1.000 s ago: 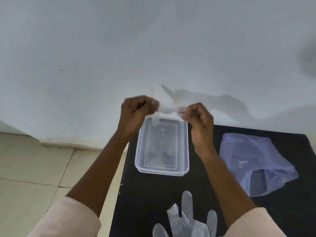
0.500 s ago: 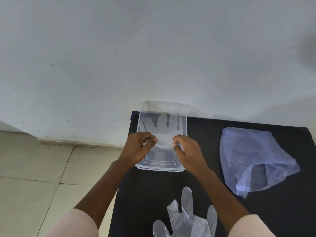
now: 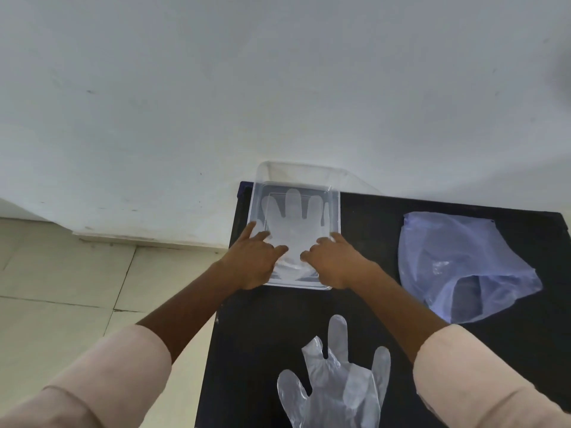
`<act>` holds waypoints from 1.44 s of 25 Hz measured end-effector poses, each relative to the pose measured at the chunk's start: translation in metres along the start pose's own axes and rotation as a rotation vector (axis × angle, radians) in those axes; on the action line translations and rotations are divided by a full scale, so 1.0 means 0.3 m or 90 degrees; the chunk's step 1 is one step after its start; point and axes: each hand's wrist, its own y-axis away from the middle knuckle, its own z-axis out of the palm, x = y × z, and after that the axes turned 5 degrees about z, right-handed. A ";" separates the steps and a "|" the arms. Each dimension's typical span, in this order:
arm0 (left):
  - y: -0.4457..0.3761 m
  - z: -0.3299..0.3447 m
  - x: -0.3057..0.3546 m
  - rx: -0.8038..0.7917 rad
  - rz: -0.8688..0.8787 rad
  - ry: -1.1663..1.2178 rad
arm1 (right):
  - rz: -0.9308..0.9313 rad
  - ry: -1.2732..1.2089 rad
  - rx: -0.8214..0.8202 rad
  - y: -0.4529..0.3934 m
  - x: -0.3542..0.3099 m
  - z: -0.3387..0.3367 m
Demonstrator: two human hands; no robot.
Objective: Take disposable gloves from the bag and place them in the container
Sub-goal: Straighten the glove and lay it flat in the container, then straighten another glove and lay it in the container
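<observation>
A clear rectangular container (image 3: 336,211) stands at the far left corner of the black table. One thin translucent glove (image 3: 293,223) lies flat inside it, fingers pointing to the wall. My left hand (image 3: 251,261) and my right hand (image 3: 332,262) rest on the glove's cuff end at the container's near side, fingers spread, pressing it down. A second glove (image 3: 335,381) lies on the table near me. The bluish plastic bag (image 3: 457,264) lies crumpled at the right, its mouth facing me.
The black table (image 3: 370,304) butts against a white wall (image 3: 278,88). Its left edge drops to a tiled floor (image 3: 77,288). My pale sleeves show at the bottom of the view.
My hands came down from in front of the wall, lowered the stretched glove into the container and unclenched; they now lie flat on it with fingers spread.
</observation>
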 end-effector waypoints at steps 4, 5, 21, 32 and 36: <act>-0.007 -0.019 -0.034 -0.051 0.045 -0.106 | 0.011 0.042 -0.064 -0.018 0.021 -0.032; -0.011 -0.021 -0.039 -0.062 0.047 -0.112 | 0.016 0.038 -0.073 -0.021 0.020 -0.040; 0.019 -0.089 0.009 0.272 -0.026 0.488 | 0.094 -0.469 0.256 0.074 0.027 -0.045; 0.149 -0.128 0.336 0.302 -0.098 0.923 | 0.311 -1.066 0.339 0.391 -0.088 0.056; 0.198 -0.087 0.426 0.291 -0.124 0.972 | 0.343 -1.052 0.327 0.495 -0.115 0.137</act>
